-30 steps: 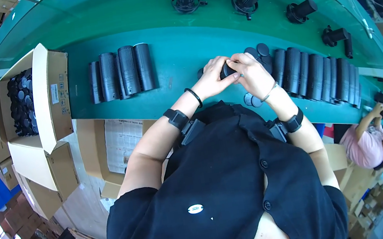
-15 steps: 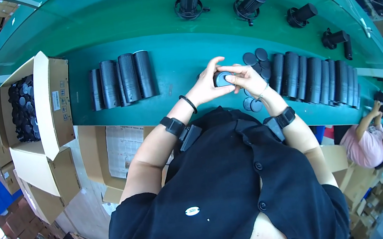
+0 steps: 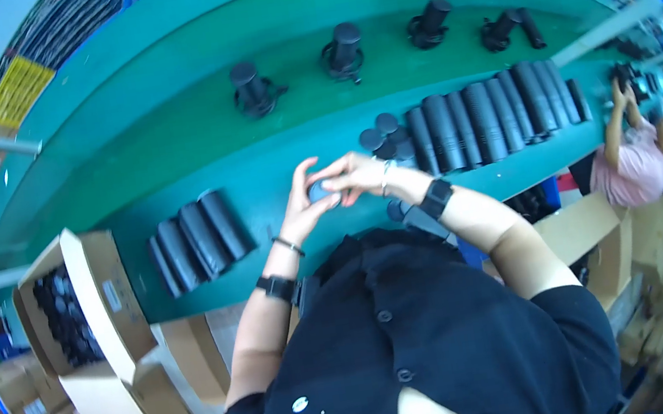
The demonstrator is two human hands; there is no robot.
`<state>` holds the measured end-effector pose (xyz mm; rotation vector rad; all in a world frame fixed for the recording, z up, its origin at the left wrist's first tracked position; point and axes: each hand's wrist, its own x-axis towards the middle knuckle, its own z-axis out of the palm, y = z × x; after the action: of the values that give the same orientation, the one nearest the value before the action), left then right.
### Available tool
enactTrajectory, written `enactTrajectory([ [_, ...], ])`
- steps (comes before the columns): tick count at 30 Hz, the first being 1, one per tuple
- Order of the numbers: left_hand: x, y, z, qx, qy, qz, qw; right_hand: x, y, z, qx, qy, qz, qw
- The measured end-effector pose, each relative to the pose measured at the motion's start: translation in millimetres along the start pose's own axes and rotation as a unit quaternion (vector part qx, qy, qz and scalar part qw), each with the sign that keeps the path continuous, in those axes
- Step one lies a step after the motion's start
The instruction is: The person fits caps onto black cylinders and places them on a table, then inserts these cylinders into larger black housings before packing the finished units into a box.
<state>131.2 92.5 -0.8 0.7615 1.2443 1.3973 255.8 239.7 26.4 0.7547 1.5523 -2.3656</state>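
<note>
Between my two hands, above the green bench [image 3: 274, 164], is a round dark cylinder [image 3: 319, 191] with a grey flat end facing up. My left hand [image 3: 298, 204] curls around its left side, thumb in front. From the right, my right hand [image 3: 357, 174] has its thumb and fingers on the cylinder's end and edge. How long the cylinder is, I cannot tell, since fingers hide its sides. Several round black discs [image 3: 377, 138] lie just beyond my right hand. Nearer my body, under my right wrist, a few more discs [image 3: 395, 211] show.
A long row of black perforated tubes [image 3: 465, 127] lies to the right; a smaller group of tubes [image 3: 197, 237] lies left. Several black microphones in mounts [image 3: 343, 51] stand along the back. An open carton [image 3: 108, 292] of discs is far left. Another person [image 3: 629, 162] works far right.
My view has turned and tilted, so the bench and its contents sit differently in the picture. Both hands stay on the cylinder, with the right fingers shifted slightly over its end.
</note>
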Motion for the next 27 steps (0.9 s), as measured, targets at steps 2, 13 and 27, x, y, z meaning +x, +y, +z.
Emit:
enactTrajectory([
  [2,-2.7,-3.5,4.7,0.065,0.014,0.028,0.997,0.2,10.7,-0.2,0.008,0.002,-0.024,1.000],
  [13,-4.2,-10.6,-2.3,0.163,0.015,0.084,0.983,4.2,9.7,-8.9,0.031,0.022,-0.063,0.997],
  [27,76.1,19.7,-166.5,-0.113,0.289,0.020,0.950,-61.8,26.6,-32.5,0.035,0.087,-0.084,0.992],
])
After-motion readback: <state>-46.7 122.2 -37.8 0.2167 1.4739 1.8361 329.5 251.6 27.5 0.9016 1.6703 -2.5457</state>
